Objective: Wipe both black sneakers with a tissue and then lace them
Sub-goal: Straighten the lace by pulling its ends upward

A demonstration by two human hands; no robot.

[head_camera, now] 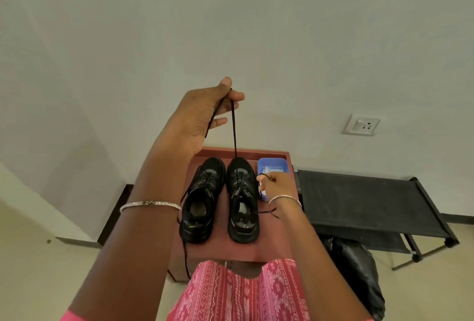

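Observation:
Two black sneakers stand side by side on a small reddish-brown table [272,246], toes pointing away from me. The left sneaker [198,201] has a loose lace hanging over the table's front edge. My left hand [202,117] is raised high and pinches one end of the black shoelace [234,128], pulled taut up out of the right sneaker [242,200]. My right hand [275,186] sits just right of that sneaker and pinches the lace's other end. A blue tissue box [273,165] lies behind my right hand.
A black folding rack [364,197] stands to the right of the table, with a black bag [356,274] on the floor in front of it. A wall socket [361,124] is on the white wall. My pink patterned lap [241,292] is near the table's front edge.

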